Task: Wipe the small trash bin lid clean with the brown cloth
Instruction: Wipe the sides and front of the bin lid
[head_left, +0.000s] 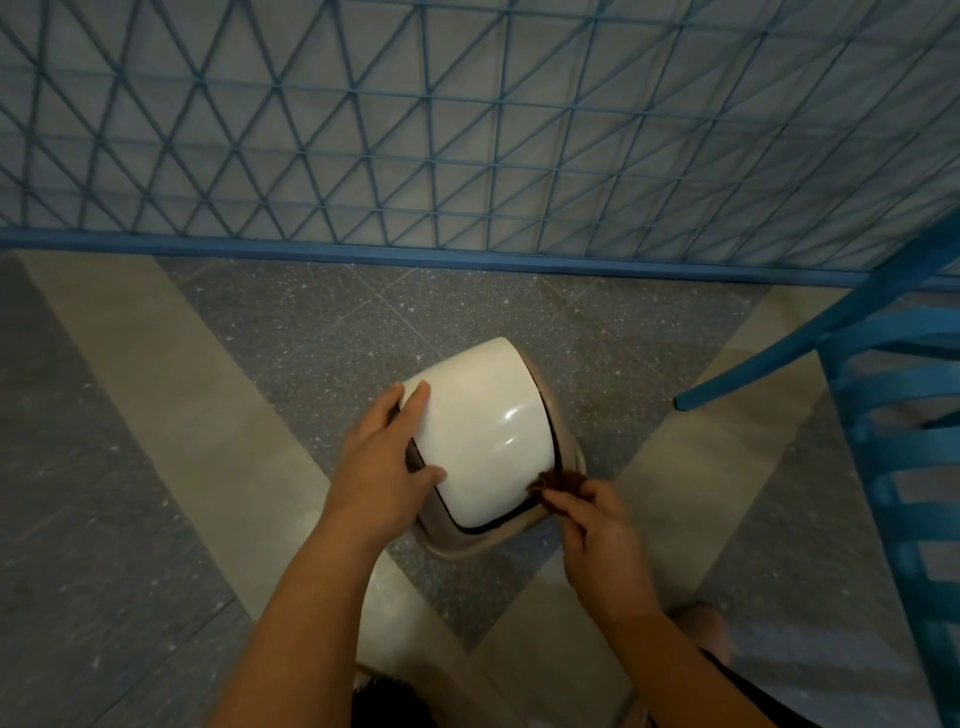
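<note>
A small trash bin stands on the floor in the middle of the view, seen from above. Its glossy white swing lid (483, 431) sits in a beige rim (467, 545). My left hand (387, 462) grips the lid's left edge, thumb on the near corner and fingers on the far corner. My right hand (597, 530) pinches a small brown cloth (558, 480) against the lid's near right corner, by the rim. Most of the cloth is hidden under my fingers.
A blue metal mesh fence (467, 156) runs across the back, with its bottom rail just beyond the bin. A blue slatted chair (904, 447) stands at the right, one leg reaching toward the bin. The floor has dark speckled tiles and pale bands.
</note>
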